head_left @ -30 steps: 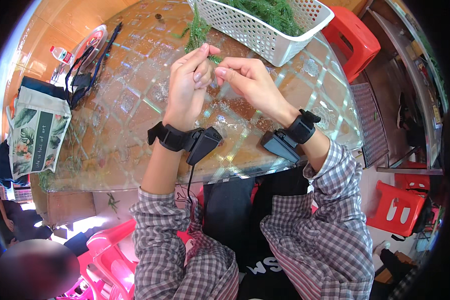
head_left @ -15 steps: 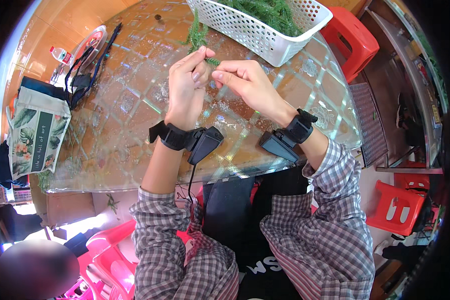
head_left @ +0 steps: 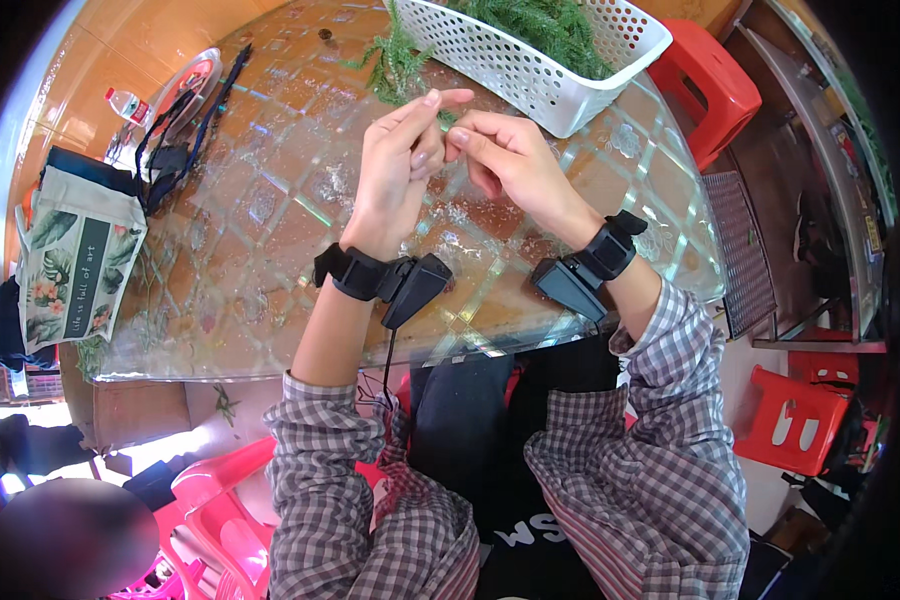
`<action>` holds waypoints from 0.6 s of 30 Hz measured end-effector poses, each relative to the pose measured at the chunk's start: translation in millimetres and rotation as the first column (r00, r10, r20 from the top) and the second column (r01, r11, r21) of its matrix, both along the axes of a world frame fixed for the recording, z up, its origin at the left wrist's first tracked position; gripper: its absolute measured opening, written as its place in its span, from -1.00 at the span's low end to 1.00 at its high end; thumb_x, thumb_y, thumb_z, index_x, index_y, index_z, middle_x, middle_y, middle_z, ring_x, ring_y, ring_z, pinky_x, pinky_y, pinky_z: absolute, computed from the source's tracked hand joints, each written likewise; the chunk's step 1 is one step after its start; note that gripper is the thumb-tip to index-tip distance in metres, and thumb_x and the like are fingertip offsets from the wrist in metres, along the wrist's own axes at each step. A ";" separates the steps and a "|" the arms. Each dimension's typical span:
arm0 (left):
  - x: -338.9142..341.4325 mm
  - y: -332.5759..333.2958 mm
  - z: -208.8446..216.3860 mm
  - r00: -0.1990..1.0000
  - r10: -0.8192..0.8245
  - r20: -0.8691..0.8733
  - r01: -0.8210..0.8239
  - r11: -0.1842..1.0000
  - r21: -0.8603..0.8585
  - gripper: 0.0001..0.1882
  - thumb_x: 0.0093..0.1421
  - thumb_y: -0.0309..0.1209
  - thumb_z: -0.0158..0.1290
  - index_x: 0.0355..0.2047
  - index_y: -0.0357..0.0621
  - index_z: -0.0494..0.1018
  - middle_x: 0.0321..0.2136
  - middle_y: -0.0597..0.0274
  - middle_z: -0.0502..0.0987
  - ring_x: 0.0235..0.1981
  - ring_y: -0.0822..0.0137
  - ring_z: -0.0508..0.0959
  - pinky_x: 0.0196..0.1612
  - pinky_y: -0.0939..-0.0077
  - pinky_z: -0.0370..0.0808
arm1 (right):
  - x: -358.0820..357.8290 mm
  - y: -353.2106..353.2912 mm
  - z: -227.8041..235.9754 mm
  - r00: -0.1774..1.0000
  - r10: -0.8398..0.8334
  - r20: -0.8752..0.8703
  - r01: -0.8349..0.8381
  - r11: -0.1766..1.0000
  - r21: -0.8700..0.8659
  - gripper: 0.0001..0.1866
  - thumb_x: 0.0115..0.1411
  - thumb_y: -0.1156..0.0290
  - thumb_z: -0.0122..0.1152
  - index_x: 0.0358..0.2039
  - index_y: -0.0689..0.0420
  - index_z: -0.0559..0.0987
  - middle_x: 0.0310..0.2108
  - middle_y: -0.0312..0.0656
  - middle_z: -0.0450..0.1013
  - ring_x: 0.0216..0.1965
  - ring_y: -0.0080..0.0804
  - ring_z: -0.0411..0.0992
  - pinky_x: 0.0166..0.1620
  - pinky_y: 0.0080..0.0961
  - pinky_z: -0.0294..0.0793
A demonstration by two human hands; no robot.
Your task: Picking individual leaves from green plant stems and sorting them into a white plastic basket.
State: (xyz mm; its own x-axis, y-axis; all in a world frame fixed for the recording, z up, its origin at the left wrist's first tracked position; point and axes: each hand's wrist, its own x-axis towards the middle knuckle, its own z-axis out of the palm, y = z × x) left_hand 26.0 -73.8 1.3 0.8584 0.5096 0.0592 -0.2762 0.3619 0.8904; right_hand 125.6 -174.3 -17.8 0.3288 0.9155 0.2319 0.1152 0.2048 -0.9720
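Over the glass-topped table, my left hand (head_left: 398,165) and my right hand (head_left: 518,165) nearly meet at the fingertips. Between them shows a small piece of green needle-leaf sprig (head_left: 448,118), mostly covered by the fingers. The thumb and index finger of my right hand pinch its end. My left hand is closed round the other side, index finger extended. Just beyond the left hand lies a fern-like green sprig (head_left: 395,68) on the table. A white perforated basket (head_left: 530,85) stands behind, holding a heap of green sprigs (head_left: 550,35).
A patterned cloth bag (head_left: 80,260) hangs at the table's left edge. Near it are a bottle (head_left: 128,105), dark straps (head_left: 192,150) and a round tray (head_left: 200,80). Red stools (head_left: 705,90) stand to the right, a pink chair (head_left: 225,510) at lower left. Each wrist wears a strapped black device.
Both hands have shifted slightly right. The sprig between them shows less, and the fern-like sprig beyond my left hand now lies spread on the table, apart from the fingers.
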 end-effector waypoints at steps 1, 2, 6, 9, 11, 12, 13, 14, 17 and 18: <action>-0.1 0.5 -0.3 1.000 0.001 0.001 -0.001 1.000 -0.001 -0.68 0.23 -0.36 -0.19 -0.20 -0.42 0.37 -0.83 0.53 0.07 -0.75 0.66 0.05 -0.63 0.75 -0.01 | 0.7 0.6 -1.2 1.000 -0.011 -0.022 0.011 1.000 0.020 -0.73 0.23 0.31 -0.08 -0.52 0.18 0.45 -0.82 -0.38 0.24 -0.79 -0.73 0.15 -0.69 -0.72 0.05; -0.2 1.1 -0.6 1.000 -0.022 0.003 0.022 1.000 -0.003 -0.67 0.24 -0.35 -0.21 -0.17 -0.44 0.34 -0.83 0.53 0.06 -0.76 0.65 0.05 -0.63 0.74 0.01 | 1.6 0.3 -2.3 1.000 -0.010 -0.021 0.011 1.000 0.020 -0.73 0.23 0.31 -0.08 -0.52 0.18 0.45 -0.82 -0.38 0.24 -0.79 -0.73 0.15 -0.69 -0.72 0.05; -1.9 5.1 -2.5 0.997 -0.077 0.020 0.078 0.996 -0.037 -0.64 0.24 -0.35 -0.25 -0.13 -0.46 0.29 -0.83 0.52 0.05 -0.77 0.65 0.06 -0.64 0.74 0.04 | 1.5 0.4 -2.6 1.000 -0.010 -0.016 0.011 1.000 0.015 -0.73 0.23 0.29 -0.08 -0.51 0.19 0.45 -0.82 -0.38 0.24 -0.78 -0.72 0.15 -0.69 -0.72 0.05; -2.2 6.4 -4.1 0.994 -0.099 0.051 0.104 0.990 -0.092 -0.65 0.23 -0.37 -0.25 -0.13 -0.45 0.29 -0.82 0.51 0.05 -0.76 0.64 0.07 -0.64 0.73 0.03 | 1.4 1.2 -2.3 1.000 -0.012 -0.022 0.012 1.000 0.015 -0.73 0.23 0.29 -0.08 -0.50 0.19 0.45 -0.81 -0.38 0.24 -0.78 -0.71 0.15 -0.69 -0.72 0.07; -1.5 5.0 -4.7 0.995 -0.077 0.056 0.084 0.989 -0.121 -0.67 0.21 -0.36 -0.22 -0.17 -0.39 0.35 -0.82 0.54 0.05 -0.76 0.65 0.02 -0.62 0.75 0.02 | 1.7 0.7 -2.2 1.000 -0.010 -0.020 0.010 1.000 0.019 -0.73 0.23 0.29 -0.08 -0.49 0.19 0.45 -0.81 -0.38 0.24 -0.77 -0.71 0.16 -0.69 -0.72 0.08; -1.2 4.4 -5.0 0.996 -0.067 0.058 0.074 0.988 -0.135 -0.68 0.20 -0.35 -0.20 -0.20 -0.37 0.37 -0.82 0.55 0.05 -0.76 0.65 0.00 -0.62 0.75 0.01 | 1.9 0.4 -2.2 1.000 -0.008 -0.018 0.008 1.000 0.023 -0.74 0.23 0.29 -0.07 -0.49 0.19 0.45 -0.81 -0.38 0.24 -0.77 -0.71 0.16 -0.68 -0.72 0.08; -1.1 4.0 -5.4 0.996 -0.066 0.057 0.074 0.988 -0.134 -0.68 0.20 -0.35 -0.20 -0.20 -0.37 0.37 -0.82 0.55 0.05 -0.76 0.65 0.00 -0.62 0.75 0.01 | 2.0 0.2 -2.2 1.000 -0.006 -0.015 0.006 1.000 0.027 -0.74 0.23 0.29 -0.07 -0.48 0.19 0.46 -0.81 -0.38 0.25 -0.77 -0.71 0.16 -0.68 -0.72 0.09; -0.9 3.7 -6.0 0.996 -0.058 0.066 0.067 0.987 -0.146 -0.69 0.20 -0.35 -0.20 -0.21 -0.36 0.38 -0.82 0.55 0.05 -0.76 0.65 0.01 -0.61 0.75 0.03 | 2.0 0.3 -2.5 1.000 -0.006 -0.015 0.006 1.000 0.027 -0.74 0.23 0.29 -0.07 -0.48 0.19 0.46 -0.81 -0.38 0.25 -0.77 -0.71 0.16 -0.68 -0.72 0.09; -1.0 2.7 -6.1 0.996 -0.039 0.083 0.053 0.984 -0.168 -0.70 0.20 -0.34 -0.20 -0.23 -0.34 0.38 -0.81 0.54 0.05 -0.75 0.66 0.03 -0.59 0.76 0.05 | 1.6 1.0 -3.8 1.000 -0.014 -0.011 0.014 0.999 0.042 -0.75 0.22 0.31 -0.06 -0.47 0.19 0.46 -0.81 -0.37 0.25 -0.76 -0.72 0.17 -0.68 -0.72 0.09; -1.5 1.9 -5.3 0.996 -0.033 0.086 0.047 0.984 -0.170 -0.71 0.20 -0.35 -0.20 -0.24 -0.34 0.38 -0.81 0.54 0.05 -0.75 0.66 0.04 -0.58 0.75 0.07 | 1.5 0.5 -3.1 1.000 -0.013 -0.011 0.014 0.999 0.042 -0.75 0.22 0.31 -0.06 -0.47 0.19 0.46 -0.81 -0.37 0.25 -0.76 -0.72 0.17 -0.68 -0.72 0.09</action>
State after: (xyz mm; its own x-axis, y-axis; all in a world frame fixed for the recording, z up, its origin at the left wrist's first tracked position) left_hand 24.5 -71.9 -4.0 0.8740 0.4838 0.0454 -0.3286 0.5197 0.7886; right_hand 127.1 -173.7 -20.8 0.3440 0.9003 0.2666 0.1074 0.2443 -0.9637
